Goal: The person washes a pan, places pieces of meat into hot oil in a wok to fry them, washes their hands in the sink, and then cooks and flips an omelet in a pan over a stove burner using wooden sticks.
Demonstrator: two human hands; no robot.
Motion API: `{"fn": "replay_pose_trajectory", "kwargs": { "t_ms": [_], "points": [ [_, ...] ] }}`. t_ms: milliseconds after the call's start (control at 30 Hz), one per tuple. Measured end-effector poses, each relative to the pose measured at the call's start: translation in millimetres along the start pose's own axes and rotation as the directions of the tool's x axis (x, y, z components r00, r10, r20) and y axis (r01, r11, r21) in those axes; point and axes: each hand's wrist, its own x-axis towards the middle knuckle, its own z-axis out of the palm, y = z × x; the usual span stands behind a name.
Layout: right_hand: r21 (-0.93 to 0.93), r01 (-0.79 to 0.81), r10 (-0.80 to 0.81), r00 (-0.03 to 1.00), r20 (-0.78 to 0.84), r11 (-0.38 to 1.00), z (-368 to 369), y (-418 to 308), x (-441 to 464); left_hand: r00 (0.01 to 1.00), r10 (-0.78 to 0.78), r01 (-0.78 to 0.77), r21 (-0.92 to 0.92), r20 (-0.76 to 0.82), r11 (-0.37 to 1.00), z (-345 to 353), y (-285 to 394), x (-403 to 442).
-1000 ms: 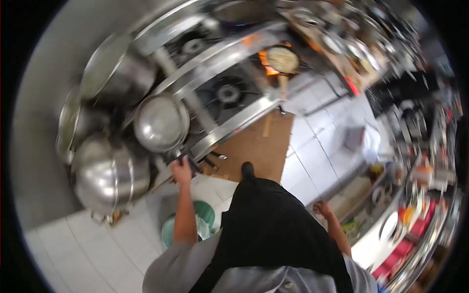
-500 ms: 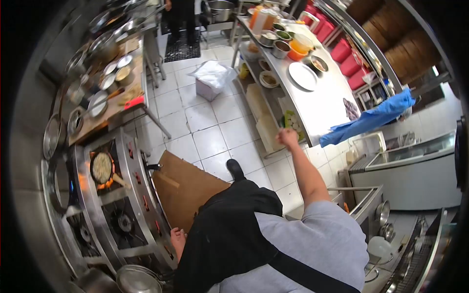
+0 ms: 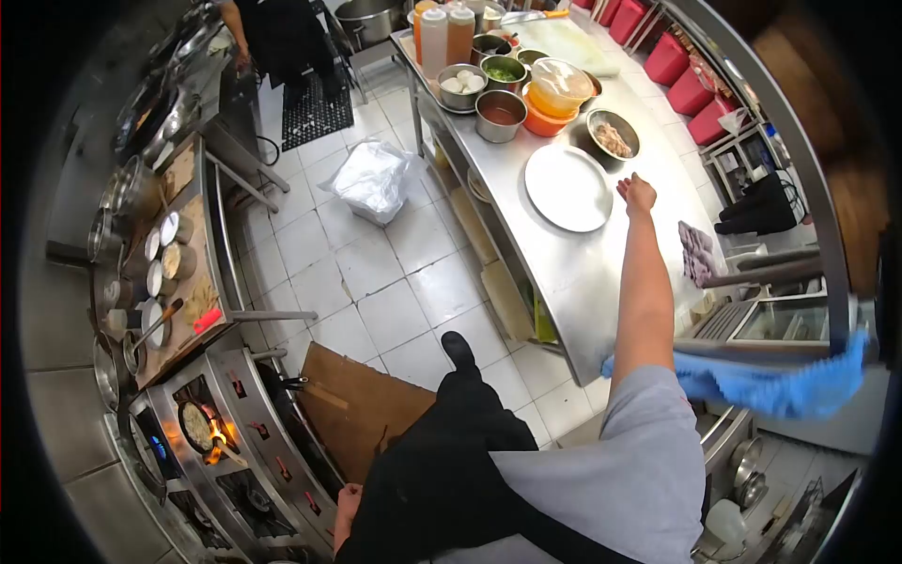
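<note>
My right hand (image 3: 637, 194) reaches over the steel table (image 3: 587, 282), fingers loosely apart and holding nothing. Just beyond it stands a metal bowl (image 3: 601, 155) with pale meat-like pieces (image 3: 615, 139). A bare white oval plate (image 3: 567, 188) lies directly to its left. Low beside the stove front (image 3: 268, 414) is my left hand (image 3: 348, 503), its fingers curled in with nothing visible in them. Flames rise around a small frying pan (image 3: 196, 426) on the stove, with pale food in it and a light handle (image 3: 230, 455).
Squeeze bottles (image 3: 434, 42), a sauce pot (image 3: 501, 116) and an orange tub (image 3: 550, 116) crowd the table's far end. A plastic-covered bin (image 3: 374, 179) stands on the floor. Cardboard (image 3: 362, 399) lies by the stove. Another person (image 3: 277, 42) stands ahead. A blue cloth (image 3: 770, 381) hangs at right.
My right arm has swung forward and up, from beside the table's near edge to the plate and bowl. The view has moved closer to the table. My left hand stays low by the stove.
</note>
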Motion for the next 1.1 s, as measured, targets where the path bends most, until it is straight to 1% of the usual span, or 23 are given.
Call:
{"fn": "replay_pose_trajectory", "kwargs": {
  "t_ms": [100,133,167,200,300,367,433,467,500,533,633,667,700,767,800,833,900,933,967,1000,1033,1067,1100],
  "points": [
    [0.045,-0.19,0.191,0.981,-0.018,0.981,21,-9,48,0.999,0.006,-0.002,-0.089,0.047,0.996,-22,117,-29],
    [0.036,-0.157,0.157,0.988,0.001,0.987,28,-8,58,0.998,0.018,-0.01,-0.135,0.06,0.991,-24,134,-33],
    [0.03,-0.118,0.118,0.993,0.016,0.993,31,-7,66,0.998,0.032,-0.017,-0.265,0.051,0.964,-25,123,-14],
    [0.029,-0.112,0.11,0.992,0.064,0.993,35,-6,70,0.982,0.185,-0.186,-0.212,-0.027,0.959,-22,108,12],
    [-0.02,-0.064,0.062,0.994,-0.085,0.998,38,1,88,0.969,0.246,-0.248,-0.228,-0.038,0.942,-26,172,11],
    [0.004,0.008,-0.008,0.999,-0.049,1.0,20,-1,83,0.958,0.287,-0.281,-0.301,-0.025,0.911,-25,212,4],
    [-0.068,0.201,-0.208,0.968,-0.139,0.977,3,-17,56,0.943,0.333,-0.304,-0.415,-0.004,0.857,-17,265,-7],
    [-0.256,0.203,-0.262,0.939,-0.222,0.945,-7,-31,36,0.936,0.352,-0.303,-0.481,0.013,0.823,-13,295,-16],
    [-0.218,0.286,-0.322,0.934,-0.153,0.933,-18,-40,10,0.928,0.37,-0.295,-0.542,0.033,0.787,-8,324,-26],
    [-0.15,0.306,-0.312,0.95,-0.018,0.94,-27,-51,-20,0.896,0.439,-0.32,-0.59,0.066,0.741,-1,353,-33],
    [-0.176,0.21,-0.126,0.909,0.398,0.962,-13,-88,-137,0.732,0.675,-0.443,-0.685,0.096,0.578,26,433,-38],
    [-0.249,0.234,-0.063,0.835,0.546,0.94,-4,-81,-163,0.665,0.735,-0.494,-0.657,0.137,0.57,26,454,-41],
    [-0.265,0.26,-0.02,0.748,0.664,0.929,13,-80,-201,0.634,0.768,-0.552,-0.646,0.085,0.528,25,477,-52],
    [-0.231,0.163,0.115,0.521,0.846,0.959,47,-59,-277,0.575,0.818,-0.638,-0.636,-0.019,0.434,15,492,-67],
    [-0.286,0.153,0.202,0.412,0.888,0.946,62,-63,-326,0.56,0.817,-0.681,-0.637,-0.136,0.361,10,485,-72],
    [-0.268,0.142,0.203,0.356,0.912,0.953,76,-57,-371,0.552,0.806,-0.755,-0.538,-0.212,0.375,-4,466,-71],
    [-0.291,0.091,0.279,0.125,0.952,0.953,94,-47,-449,0.514,0.78,-0.853,-0.306,-0.357,0.422,-31,419,-68],
    [-0.299,0.073,0.296,0.046,0.954,0.952,99,-36,-483,0.557,0.648,-0.829,-0.4,-0.519,0.391,-41,393,-72],
    [-0.311,0.06,0.313,-0.037,0.949,0.949,104,-25,-512,0.592,0.59,-0.806,-0.406,-0.549,0.431,-51,362,-71],
    [-0.208,0.31,0.251,-0.106,0.962,0.928,112,-27,-540,0.625,0.525,-0.779,-0.419,-0.578,0.466,-61,325,-67],
    [-0.064,0.526,0.191,-0.19,0.963,0.848,118,-34,-569,0.656,0.459,-0.749,-0.438,-0.599,0.498,-68,293,-68],
    [0.101,0.692,0.14,-0.283,0.949,0.714,120,-40,-597,0.656,0.37,-0.739,-0.461,-0.658,0.49,-73,265,-78],
    [0.309,0.782,-0.053,-0.334,0.941,0.541,123,-44,-623,0.646,0.3,-0.736,-0.47,-0.702,0.487,-78,238,-88]
  ]
}}
